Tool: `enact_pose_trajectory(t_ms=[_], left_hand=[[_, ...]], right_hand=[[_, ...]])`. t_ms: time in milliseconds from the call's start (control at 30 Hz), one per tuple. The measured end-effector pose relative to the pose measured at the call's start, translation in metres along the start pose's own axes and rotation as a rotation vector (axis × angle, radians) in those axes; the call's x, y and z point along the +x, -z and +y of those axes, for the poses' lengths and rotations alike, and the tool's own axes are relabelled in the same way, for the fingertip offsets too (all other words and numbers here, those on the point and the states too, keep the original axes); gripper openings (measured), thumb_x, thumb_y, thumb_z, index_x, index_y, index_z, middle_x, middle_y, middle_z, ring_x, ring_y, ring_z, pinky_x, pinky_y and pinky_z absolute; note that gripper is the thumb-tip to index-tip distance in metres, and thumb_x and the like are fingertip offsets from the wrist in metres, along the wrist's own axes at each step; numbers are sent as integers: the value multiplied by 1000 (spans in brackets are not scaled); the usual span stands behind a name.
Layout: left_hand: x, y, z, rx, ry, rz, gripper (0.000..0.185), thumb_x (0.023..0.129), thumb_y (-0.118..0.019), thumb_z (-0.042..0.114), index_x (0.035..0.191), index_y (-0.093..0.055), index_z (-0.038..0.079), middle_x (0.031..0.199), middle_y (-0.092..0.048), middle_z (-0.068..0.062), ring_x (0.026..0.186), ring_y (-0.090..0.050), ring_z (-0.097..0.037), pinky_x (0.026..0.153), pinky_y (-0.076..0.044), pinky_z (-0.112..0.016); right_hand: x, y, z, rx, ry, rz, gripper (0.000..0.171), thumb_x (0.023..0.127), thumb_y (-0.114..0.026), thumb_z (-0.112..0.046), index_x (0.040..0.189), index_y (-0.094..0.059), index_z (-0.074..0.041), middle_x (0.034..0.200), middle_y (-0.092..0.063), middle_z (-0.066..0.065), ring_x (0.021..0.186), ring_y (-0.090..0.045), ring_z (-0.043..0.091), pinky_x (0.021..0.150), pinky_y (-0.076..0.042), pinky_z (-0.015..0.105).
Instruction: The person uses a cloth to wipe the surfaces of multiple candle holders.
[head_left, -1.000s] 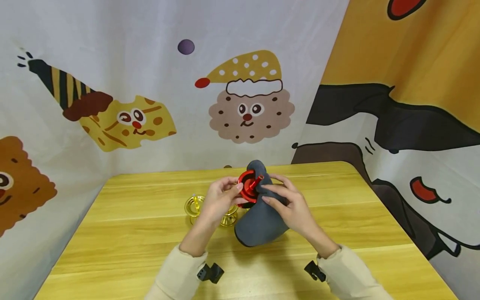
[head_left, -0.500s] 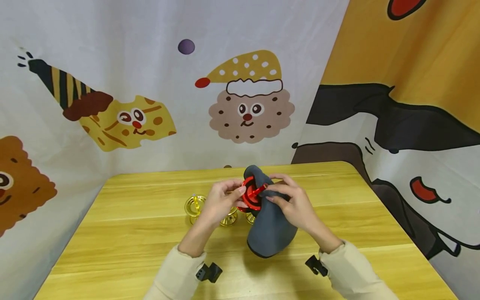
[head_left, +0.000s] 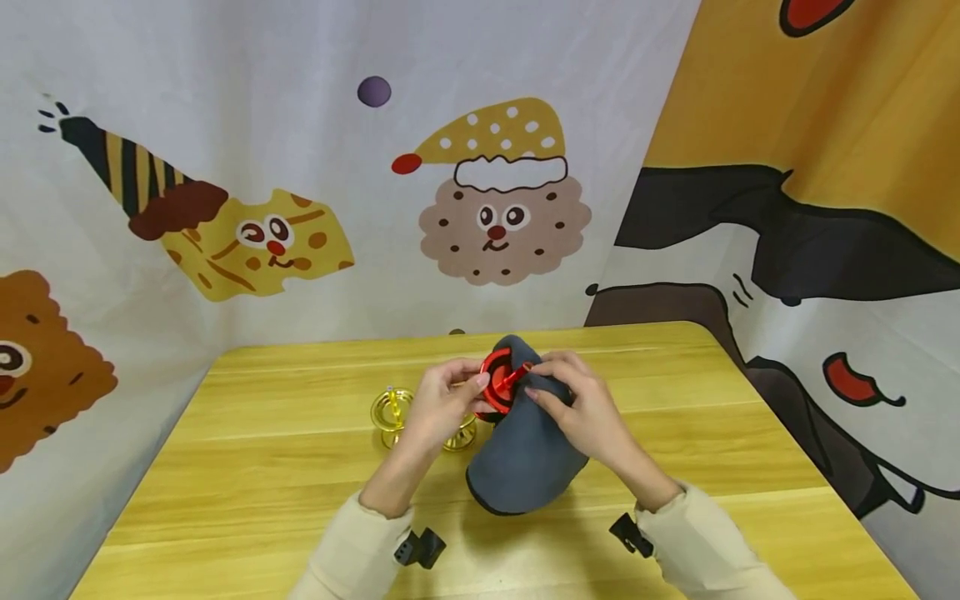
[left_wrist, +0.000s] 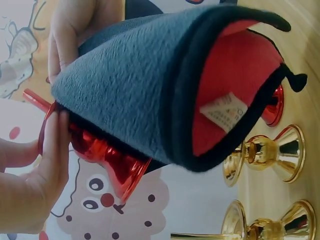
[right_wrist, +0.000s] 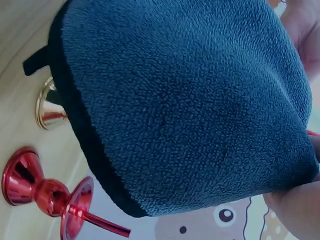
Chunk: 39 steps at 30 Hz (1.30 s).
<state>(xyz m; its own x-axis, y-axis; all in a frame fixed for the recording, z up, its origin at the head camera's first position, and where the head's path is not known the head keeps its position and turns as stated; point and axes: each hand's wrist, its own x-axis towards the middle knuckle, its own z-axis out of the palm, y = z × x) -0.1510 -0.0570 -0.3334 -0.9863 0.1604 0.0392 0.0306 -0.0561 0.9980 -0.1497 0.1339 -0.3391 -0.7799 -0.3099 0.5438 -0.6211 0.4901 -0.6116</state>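
My left hand (head_left: 442, 400) holds a shiny red candlestick (head_left: 495, 382) by the rim of its dish, above the table. Its stem and flared foot (left_wrist: 125, 172) show below the dish in the left wrist view, partly behind the cloth. With thumb and fingers, my right hand (head_left: 581, 404) pinches a grey cleaning cloth (head_left: 525, 467) against the dish, beside the candlestick's thin red spike (left_wrist: 37, 100). The cloth is edged in black and has a pink inner side (left_wrist: 235, 75) with a white label (left_wrist: 225, 112). In the right wrist view, the cloth hides most of the held candlestick.
Gold candlesticks (head_left: 392, 412) (left_wrist: 272, 152) stand on the wooden table (head_left: 285, 483), left of and behind the hands. Another red candlestick (right_wrist: 50, 197) stands upright behind the cloth. A curtain printed with cartoon figures (head_left: 300, 167) hangs beyond the table's far edge.
The cloth's hanging end swung right and down, then back left. The red candlestick shifted slightly right, then a little back, as the right hand moved the cloth over its dish. The gold candlesticks stayed put.
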Motion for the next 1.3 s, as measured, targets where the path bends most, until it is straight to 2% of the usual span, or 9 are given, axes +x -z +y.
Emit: enact_pose_trajectory(t_ms=[133,333,400,533,700,833,967,1167,1300], left_hand=[[0,0,-1,-11,-10,-2,21,90,-54,-1,108,-59,-10,98,-58,-22,72,-63,-20,65,-57,-33],[0,2,-1,103,-49,-103,26,91,-53,1,114,-58,-10,103,-61,-24,65,-65,-24,63,-57,-34],[0,2,-2,114,-33,-114,26,91,-52,1,114,-58,-10,103,-61,-23,65,-65,-24,65,-56,-36],[0,0,-3,56,8,-56,23,91,-52,-2,110,-58,-12,101,-57,-22,70,-64,-22,68,-56,-39],[-1,-2,-5,14,35,25,21,90,-53,-2,110,-56,-10,98,-53,-20,75,-62,-20,69,-56,-34],[-3,-2,-6,24,49,-29,29,91,-52,-2,119,-51,-6,99,-52,-21,83,-63,-24,71,-56,-33],[-2,1,-6,78,46,-98,27,92,-52,3,118,-52,-4,100,-57,-22,79,-64,-27,70,-56,-34],[2,5,-4,123,21,-105,19,92,-52,6,104,-57,-8,94,-57,-20,65,-63,-21,62,-57,-33],[2,7,-4,174,26,-136,20,92,-53,3,108,-58,-7,94,-58,-19,63,-62,-21,61,-57,-36]], right_hand=[[-1,-2,2,25,0,-5,21,75,-71,4,95,-66,-2,109,-56,16,99,-56,31,77,-52,43],[8,4,4,-6,36,-71,22,73,-70,9,90,-71,-5,110,-58,12,94,-58,27,72,-54,36],[10,5,4,-25,26,-99,23,74,-70,8,92,-71,-7,111,-57,11,95,-58,27,72,-54,36],[10,3,4,-24,-34,-98,24,75,-71,3,97,-69,-6,110,-58,11,100,-56,28,78,-52,41],[3,-2,3,3,-73,-48,25,76,-72,-1,100,-65,-2,109,-57,13,101,-56,30,78,-52,42],[-2,-4,4,32,-98,-28,24,76,-72,1,99,-66,-2,111,-56,16,103,-55,32,79,-52,42],[-2,-2,4,74,-94,-14,25,73,-71,8,96,-68,-2,112,-56,16,103,-55,31,79,-52,42],[-3,-1,2,73,-53,-17,27,72,-71,10,94,-70,-5,110,-57,12,103,-54,27,79,-52,40],[-4,-1,1,48,-48,-61,25,73,-71,7,94,-70,-5,108,-57,12,102,-54,28,79,-52,40]])
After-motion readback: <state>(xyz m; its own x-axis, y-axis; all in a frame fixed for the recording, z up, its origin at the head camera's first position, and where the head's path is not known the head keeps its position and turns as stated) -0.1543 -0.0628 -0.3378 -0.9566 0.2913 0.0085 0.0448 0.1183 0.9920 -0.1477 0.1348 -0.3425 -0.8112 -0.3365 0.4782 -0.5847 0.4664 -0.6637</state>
